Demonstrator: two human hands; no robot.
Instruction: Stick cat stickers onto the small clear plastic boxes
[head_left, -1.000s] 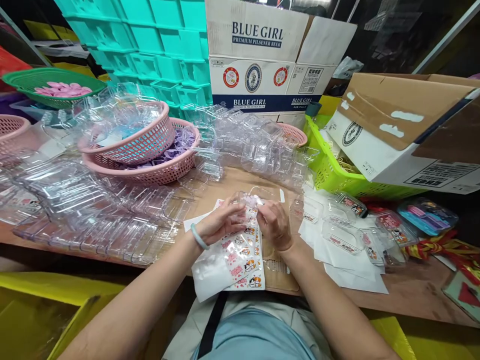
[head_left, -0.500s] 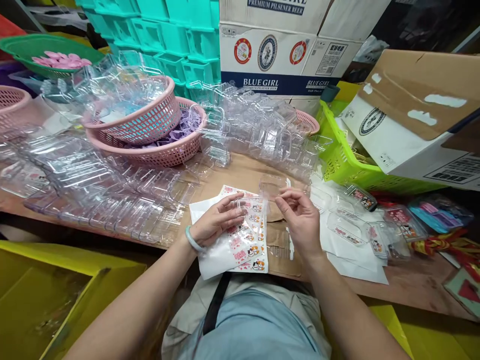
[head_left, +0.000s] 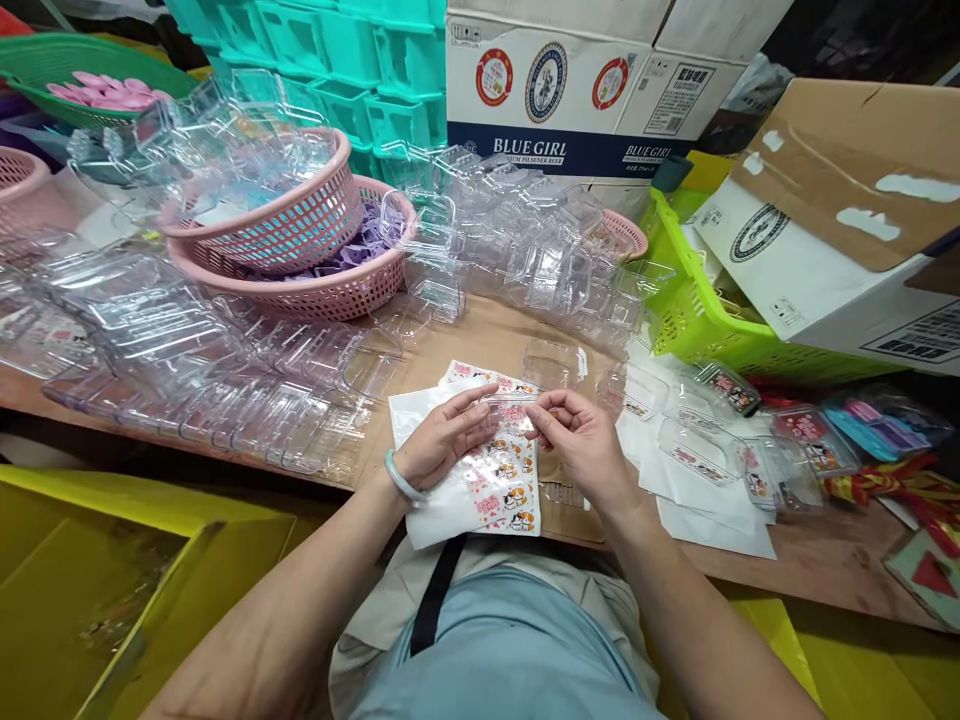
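My left hand (head_left: 446,440), with a pale bracelet at the wrist, is curved round a small clear plastic piece (head_left: 506,410). The thumb and fingertips of my right hand (head_left: 581,440) are pinched at the right end of that piece, over a sticker. Beneath both hands lies a sheet of cartoon animal and pink stickers (head_left: 517,490), with white backing paper (head_left: 435,515) at its left. A clear plastic case part (head_left: 553,365) rests on the cardboard just beyond my right hand.
Rows of clear cases (head_left: 247,420) line the left. Pink baskets (head_left: 300,295) stand behind them, and more clear cases (head_left: 525,230) are heaped at the back. To the right are stickered cases (head_left: 697,450), white papers (head_left: 712,520), a green basket (head_left: 697,310) and a cardboard box (head_left: 810,260).
My right hand has moved left, closer to my left hand, and its fingertips now meet the clear piece over the sheet. The whole view has shifted slightly.
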